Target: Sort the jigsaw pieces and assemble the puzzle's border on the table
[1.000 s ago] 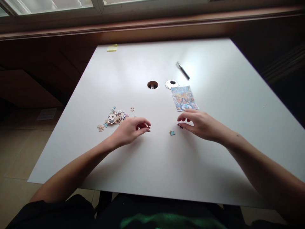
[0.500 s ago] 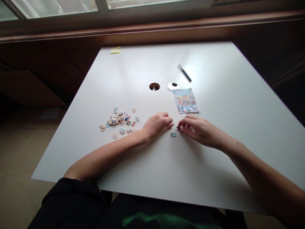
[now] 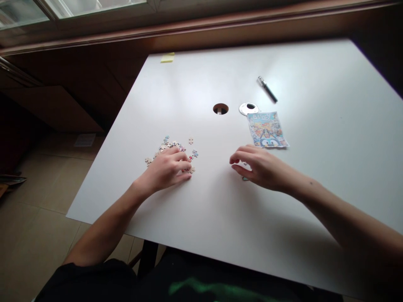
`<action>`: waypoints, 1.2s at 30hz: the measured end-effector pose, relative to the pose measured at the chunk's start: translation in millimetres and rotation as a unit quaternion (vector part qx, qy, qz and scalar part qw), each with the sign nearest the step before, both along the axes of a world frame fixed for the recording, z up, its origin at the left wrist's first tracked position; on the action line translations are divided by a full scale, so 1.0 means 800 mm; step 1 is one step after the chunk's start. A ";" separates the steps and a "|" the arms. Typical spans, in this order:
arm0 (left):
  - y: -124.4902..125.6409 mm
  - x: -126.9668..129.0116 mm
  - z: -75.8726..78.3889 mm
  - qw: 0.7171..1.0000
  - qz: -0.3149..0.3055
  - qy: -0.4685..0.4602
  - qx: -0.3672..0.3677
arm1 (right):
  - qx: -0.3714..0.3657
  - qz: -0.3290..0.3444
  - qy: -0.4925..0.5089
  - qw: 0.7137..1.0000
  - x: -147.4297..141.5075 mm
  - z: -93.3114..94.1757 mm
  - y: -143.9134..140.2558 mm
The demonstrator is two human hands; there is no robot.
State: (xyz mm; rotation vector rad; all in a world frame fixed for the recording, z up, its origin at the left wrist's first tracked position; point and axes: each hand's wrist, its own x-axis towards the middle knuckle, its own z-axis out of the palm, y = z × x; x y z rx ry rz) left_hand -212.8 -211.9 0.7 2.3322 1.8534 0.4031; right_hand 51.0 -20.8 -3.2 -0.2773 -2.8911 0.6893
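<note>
My left hand (image 3: 170, 167) lies over the pile of jigsaw puzzle pieces (image 3: 172, 145), fingers spread and nothing visible in its grip. Its palm hides much of the pile. Around it a few pieces lie loose, one plain-backed puzzle piece (image 3: 190, 141) set apart behind the hand. To the right, my right hand (image 3: 256, 165) hovers low over the table, fingers curved and a gap between thumb and forefinger. Beneath it shows the edge of a greenish puzzle piece (image 3: 245, 179), mostly covered by the hand. Just beyond that hand is a small picture sheet (image 3: 267, 129) with a colourful cartoon print.
The white table (image 3: 201, 209) has a round cable hole (image 3: 221, 109), with its silver ring cover (image 3: 244, 110) beside it. A black pen-like object (image 3: 267, 89) lies behind the sheet. A yellow sticky note (image 3: 168, 57) is at the far left edge.
My left hand has moved left from the middle onto the pile, and its fingers have spread. My right hand's fingers have parted from the dark piece they were touching. The view has shifted.
</note>
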 end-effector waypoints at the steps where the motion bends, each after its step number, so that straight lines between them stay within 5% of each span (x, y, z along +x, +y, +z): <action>1: 0.001 0.004 -0.005 1.000 -0.002 0.010 0.007 | 0.004 0.011 0.003 1.000 -0.011 0.001 -0.006; 5: 0.003 0.002 -0.007 0.999 0.013 -0.014 0.033 | 0.015 0.054 -0.002 0.998 -0.042 0.000 -0.027; 12: -0.007 -0.020 0.010 0.993 -0.007 -0.087 -0.084 | 0.027 0.085 -0.014 0.996 -0.071 -0.005 -0.047; 20: -0.050 -0.059 0.034 0.993 0.094 -0.037 -0.064 | 0.030 0.078 0.006 0.996 -0.102 -0.018 -0.067; 28: -0.063 -0.053 0.011 0.995 0.075 -0.018 -0.067 | 0.040 0.045 0.008 0.998 -0.135 -0.023 -0.091; 36: -0.063 -0.056 0.012 0.991 0.078 -0.089 -0.065 | 0.018 0.057 -0.003 0.998 -0.122 -0.014 -0.087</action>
